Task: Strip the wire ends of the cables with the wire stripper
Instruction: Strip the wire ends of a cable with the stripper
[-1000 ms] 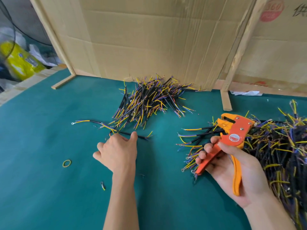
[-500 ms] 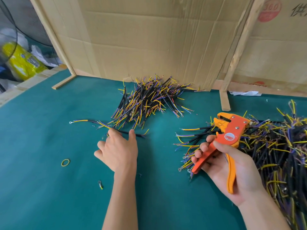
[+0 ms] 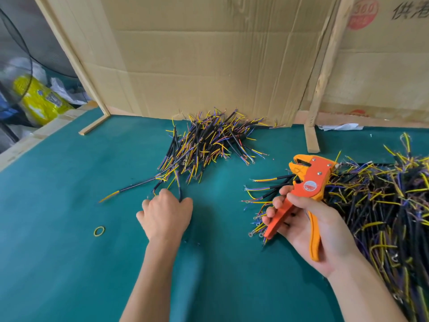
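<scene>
Cables with black jackets and yellow, blue and purple wire ends lie in two piles on the green table (image 3: 58, 252), and one cable (image 3: 180, 194) is in the left hand (image 3: 166, 216). This hand rests knuckles up on the table, nearest to the camera, with its fingers curled over the black cable at the near edge of the middle pile (image 3: 209, 142). Half a second ago the same hand lay a little flatter beside this cable; now the thumb and fingers are closed on it, and the cable bends up from between them. A yellow rubber band (image 3: 99, 231) lies on the table to the left of the hand, where it was before.

On the right side, the right hand (image 3: 308, 226) grips the orange wire stripper (image 3: 306, 191) by its two handles, which stand apart, with the head pointing up and to the left. The tool has the same pose as earlier and is not touching any wire. Just behind and to the right of it spreads the big pile of cables (image 3: 383, 205), some with small ring terminals at the ends.

Farther back, a long single cable (image 3: 137, 187) reaches out to the left from the middle pile. Behind the pile stands a cardboard wall (image 3: 209, 54) with wooden strips (image 3: 325, 73). At the far left a yellow package (image 3: 39, 101) is seen, blurred.
</scene>
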